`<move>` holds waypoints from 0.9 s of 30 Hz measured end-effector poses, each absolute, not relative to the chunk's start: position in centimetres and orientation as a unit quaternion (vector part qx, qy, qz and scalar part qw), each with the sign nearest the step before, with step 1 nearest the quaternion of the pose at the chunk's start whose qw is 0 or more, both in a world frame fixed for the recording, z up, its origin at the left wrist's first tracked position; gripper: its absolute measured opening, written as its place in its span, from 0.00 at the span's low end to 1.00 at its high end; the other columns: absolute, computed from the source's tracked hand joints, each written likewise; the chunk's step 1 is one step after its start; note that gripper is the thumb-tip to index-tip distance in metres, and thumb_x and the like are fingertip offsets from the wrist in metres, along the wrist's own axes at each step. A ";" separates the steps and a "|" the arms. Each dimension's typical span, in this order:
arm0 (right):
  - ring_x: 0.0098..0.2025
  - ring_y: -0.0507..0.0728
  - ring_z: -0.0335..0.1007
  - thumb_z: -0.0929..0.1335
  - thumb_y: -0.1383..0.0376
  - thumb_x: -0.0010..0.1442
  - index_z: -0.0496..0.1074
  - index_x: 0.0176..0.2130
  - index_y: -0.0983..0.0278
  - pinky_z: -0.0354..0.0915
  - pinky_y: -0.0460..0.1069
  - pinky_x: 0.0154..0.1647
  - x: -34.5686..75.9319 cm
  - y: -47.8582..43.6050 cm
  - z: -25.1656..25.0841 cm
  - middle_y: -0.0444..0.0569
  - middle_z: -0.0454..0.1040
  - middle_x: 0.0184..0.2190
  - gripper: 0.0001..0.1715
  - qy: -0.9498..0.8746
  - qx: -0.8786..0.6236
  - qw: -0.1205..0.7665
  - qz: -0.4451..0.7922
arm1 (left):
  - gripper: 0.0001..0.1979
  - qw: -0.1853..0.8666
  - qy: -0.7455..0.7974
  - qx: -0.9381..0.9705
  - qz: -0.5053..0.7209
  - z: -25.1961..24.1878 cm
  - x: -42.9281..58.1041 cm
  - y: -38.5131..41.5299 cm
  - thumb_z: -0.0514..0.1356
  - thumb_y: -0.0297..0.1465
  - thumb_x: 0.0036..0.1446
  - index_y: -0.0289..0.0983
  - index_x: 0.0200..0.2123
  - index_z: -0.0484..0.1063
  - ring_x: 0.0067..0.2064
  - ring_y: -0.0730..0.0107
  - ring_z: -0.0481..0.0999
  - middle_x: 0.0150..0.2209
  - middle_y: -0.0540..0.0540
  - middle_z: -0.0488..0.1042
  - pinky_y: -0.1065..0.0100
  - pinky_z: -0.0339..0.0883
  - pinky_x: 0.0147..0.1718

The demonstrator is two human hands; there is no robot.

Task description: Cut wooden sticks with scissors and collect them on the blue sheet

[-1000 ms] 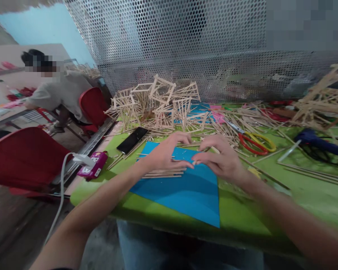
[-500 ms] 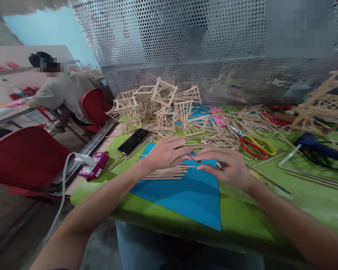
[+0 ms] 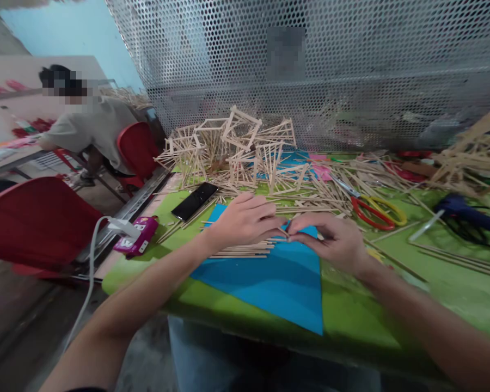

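Sticks of thin, straight, pale wood point(image 3: 245, 252) lie side by side on the flat blue sheet point(image 3: 269, 294), on your bright green desk point(image 3: 347, 316). Their right ends do not line up. Above the sheet, where your two hands meet, is a tiny pale wooden piece point(image 3: 284, 232). Your right hand point(image 3: 337, 239) pinches it between thumb and pointing finger. Your left hand point(image 3: 245, 220) has bent fingers with the tips right by the piece; it is hard to tell if they grip it too. Your fingertips cover most of the piece, so you can't see its whole shape. Your left hand hides some sticks. Behind, the pale wooden stick frames point(image 3: 237, 144) are too tangled to count.
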State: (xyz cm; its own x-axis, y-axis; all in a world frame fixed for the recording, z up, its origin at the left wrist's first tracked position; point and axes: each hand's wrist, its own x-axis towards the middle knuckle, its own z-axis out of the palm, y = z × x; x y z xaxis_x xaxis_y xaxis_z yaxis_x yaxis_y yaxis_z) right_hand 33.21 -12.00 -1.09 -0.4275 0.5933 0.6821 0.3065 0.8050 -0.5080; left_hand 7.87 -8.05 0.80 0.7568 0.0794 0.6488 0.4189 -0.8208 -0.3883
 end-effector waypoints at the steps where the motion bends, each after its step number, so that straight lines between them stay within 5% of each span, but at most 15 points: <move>1: 0.41 0.54 0.83 0.75 0.68 0.64 0.78 0.44 0.56 0.75 0.48 0.45 33.2 -11.9 -1.1 0.42 0.84 0.39 0.09 -0.833 -0.264 0.465 0.143 | 0.15 0.270 -0.137 -0.899 -0.317 0.9 7.9 -8.0 0.60 0.45 0.71 0.41 0.46 0.79 0.37 0.67 0.68 0.33 0.48 0.74 0.61 0.52 0.37; 12: 0.42 0.52 0.81 0.67 0.70 0.71 0.72 0.40 0.58 0.72 0.45 0.44 33.2 -10.8 -1.1 0.45 0.83 0.40 0.07 -0.882 -0.196 0.411 0.121 | 0.17 0.271 -0.128 -0.911 -0.282 0.8 8.2 -7.8 0.57 0.40 0.74 0.39 0.34 0.77 0.36 0.67 0.65 0.32 0.47 0.75 0.61 0.47 0.36; 20: 0.37 0.51 0.77 0.64 0.72 0.70 0.68 0.30 0.60 0.70 0.45 0.37 33.1 -11.3 -0.5 0.46 0.80 0.38 0.16 -0.878 -0.204 0.406 0.149 | 0.15 0.278 -0.138 -0.905 -0.291 0.5 8.1 -7.9 0.59 0.42 0.72 0.42 0.35 0.77 0.35 0.68 0.65 0.32 0.48 0.74 0.59 0.48 0.35; 25: 0.40 0.55 0.81 0.71 0.67 0.68 0.75 0.39 0.58 0.75 0.49 0.42 32.8 -11.9 -0.7 0.47 0.82 0.38 0.04 -0.831 -0.235 0.468 0.188 | 0.12 0.277 -0.153 -0.894 -0.317 0.9 7.7 -8.4 0.60 0.44 0.71 0.45 0.41 0.78 0.36 0.68 0.67 0.32 0.49 0.74 0.60 0.51 0.37; 27: 0.43 0.56 0.82 0.74 0.68 0.65 0.76 0.43 0.56 0.77 0.50 0.45 32.8 -12.1 -0.8 0.47 0.83 0.40 0.08 -0.825 -0.227 0.489 0.168 | 0.12 0.271 -0.151 -0.895 -0.320 1.1 7.6 -8.4 0.61 0.44 0.71 0.45 0.42 0.78 0.36 0.68 0.67 0.32 0.50 0.74 0.60 0.51 0.37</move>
State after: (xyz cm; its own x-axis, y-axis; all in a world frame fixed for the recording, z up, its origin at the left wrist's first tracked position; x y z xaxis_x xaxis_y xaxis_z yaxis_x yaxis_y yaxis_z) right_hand 32.84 -12.07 -0.76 -0.4176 0.5394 0.7312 0.2104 0.8403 -0.4997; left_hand 7.64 -8.43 1.09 0.7492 0.0962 0.6553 0.4436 -0.8075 -0.3887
